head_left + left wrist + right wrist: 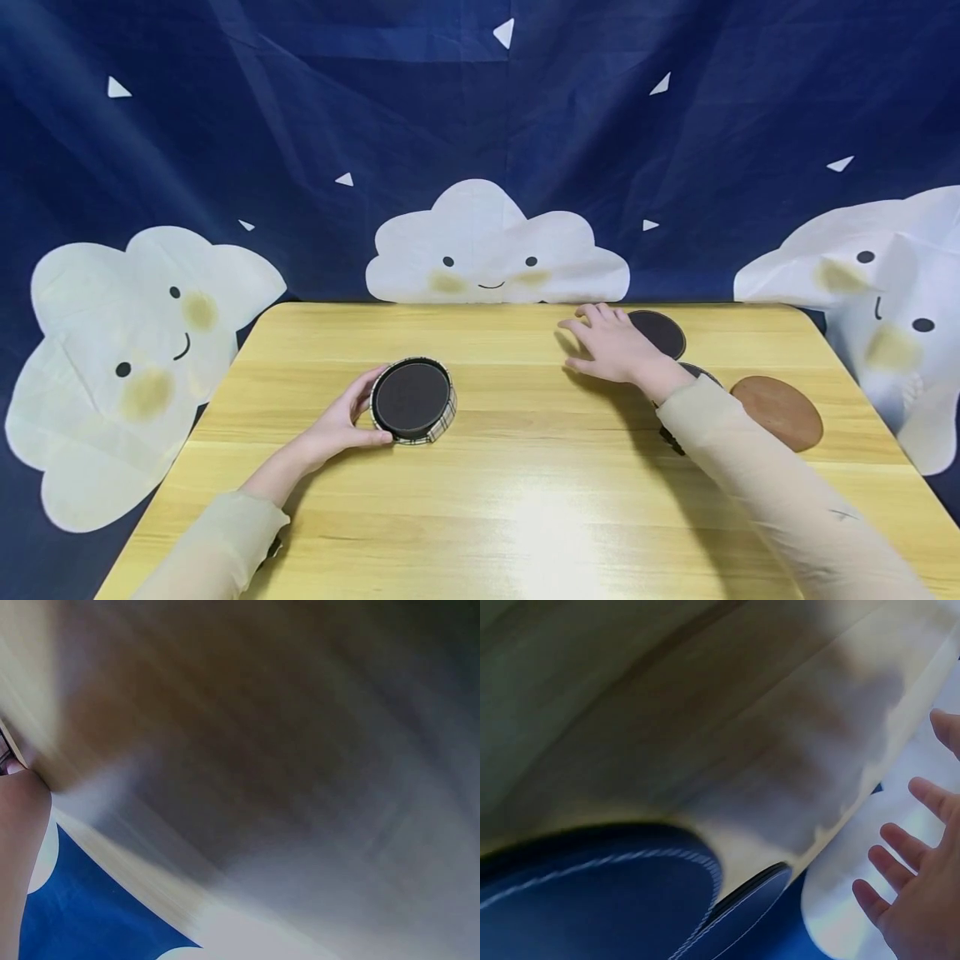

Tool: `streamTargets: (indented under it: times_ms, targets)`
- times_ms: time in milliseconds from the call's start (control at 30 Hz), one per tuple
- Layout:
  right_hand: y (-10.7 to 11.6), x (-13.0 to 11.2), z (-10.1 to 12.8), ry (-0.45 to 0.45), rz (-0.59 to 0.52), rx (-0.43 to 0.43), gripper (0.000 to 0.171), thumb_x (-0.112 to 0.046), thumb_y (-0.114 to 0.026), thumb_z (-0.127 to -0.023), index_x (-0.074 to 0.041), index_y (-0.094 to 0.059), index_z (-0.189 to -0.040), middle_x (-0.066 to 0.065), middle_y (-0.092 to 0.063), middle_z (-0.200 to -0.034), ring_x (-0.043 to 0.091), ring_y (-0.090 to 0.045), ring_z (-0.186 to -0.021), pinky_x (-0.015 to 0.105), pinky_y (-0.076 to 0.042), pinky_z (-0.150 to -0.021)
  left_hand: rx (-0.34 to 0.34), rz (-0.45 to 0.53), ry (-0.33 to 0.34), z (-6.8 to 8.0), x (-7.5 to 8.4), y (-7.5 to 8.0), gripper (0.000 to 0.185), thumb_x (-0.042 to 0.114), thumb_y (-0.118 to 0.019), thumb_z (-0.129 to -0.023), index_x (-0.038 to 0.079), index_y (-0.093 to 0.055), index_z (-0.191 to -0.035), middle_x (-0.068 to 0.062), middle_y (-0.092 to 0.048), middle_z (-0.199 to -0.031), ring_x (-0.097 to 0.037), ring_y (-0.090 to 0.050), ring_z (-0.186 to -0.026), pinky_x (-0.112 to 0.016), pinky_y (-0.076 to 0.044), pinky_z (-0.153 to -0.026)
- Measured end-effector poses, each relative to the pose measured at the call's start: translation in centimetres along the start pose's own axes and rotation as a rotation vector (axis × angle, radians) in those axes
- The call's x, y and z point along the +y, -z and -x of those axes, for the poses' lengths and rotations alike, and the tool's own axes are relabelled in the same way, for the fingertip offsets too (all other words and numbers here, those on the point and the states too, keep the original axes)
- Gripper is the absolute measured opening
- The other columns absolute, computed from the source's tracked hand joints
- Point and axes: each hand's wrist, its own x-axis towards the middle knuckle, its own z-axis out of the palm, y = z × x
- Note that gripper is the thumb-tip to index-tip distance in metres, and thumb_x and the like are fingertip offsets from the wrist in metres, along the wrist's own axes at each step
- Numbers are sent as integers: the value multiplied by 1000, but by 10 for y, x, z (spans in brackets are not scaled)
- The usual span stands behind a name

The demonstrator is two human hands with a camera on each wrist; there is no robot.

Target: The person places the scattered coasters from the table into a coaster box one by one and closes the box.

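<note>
My left hand grips a round coaster holder with a plaid side, the thumb at its near side and the fingers around the back. A black coaster lies inside it. In the left wrist view only a part of the left hand shows at the edge. Fingers spread, my right hand hovers over the table, holding nothing. Beside it lies a black round coaster; another black coaster is partly hidden by the forearm. White stitching rims the nearer coaster in the right wrist view.
A brown round coaster lies at the right of the wooden table, beyond the right sleeve. Behind the table's far edge hangs a dark blue cloth printed with white clouds. Light glares on the tabletop near the front.
</note>
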Motion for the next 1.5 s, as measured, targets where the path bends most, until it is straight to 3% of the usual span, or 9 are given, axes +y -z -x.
streamTargets:
  times_ms: [567, 867, 1367, 1500]
  targets:
    - [3, 34, 25, -102, 9, -35, 65, -44, -74, -98, -12, -54, -151, 28, -50, -148, 50, -44, -138, 70, -36, -111, -1, 0, 0, -1, -2, 1, 109, 6, -92, -81, 11, -26, -168, -24, -34, -167, 14, -46, -133, 2, -26, -111]
    - [2, 52, 32, -154, 17, -42, 66, -46, -72, -97, -11, -54, -151, 29, -49, -146, 54, -44, -134, 67, -39, -97, 3, -12, 5, -1, -3, 2, 109, 7, -92, -81, 15, -27, -168, -23, -36, -167, 14, -44, -135, 2, -26, -110]
    - [-1, 71, 36, -218, -44, -46, 69, -49, -69, -99, -14, -49, -155, 33, -44, -148, 57, -38, -137, 73, -38, -98, 6, -16, 8, 0, -3, 2, 109, 8, -92, -80, 15, -27, -168, -21, -35, -169, 16, -43, -135, 2, -26, -110]
    - [-4, 75, 34, -243, -54, -57, 71, -51, -67, -99, -14, -48, -156, 35, -42, -147, 58, -37, -137, 73, -38, -96, 3, -19, 12, 0, -3, 2, 109, 8, -92, -81, 16, -27, -168, -21, -35, -169, 7, -43, -141, 1, -26, -110]
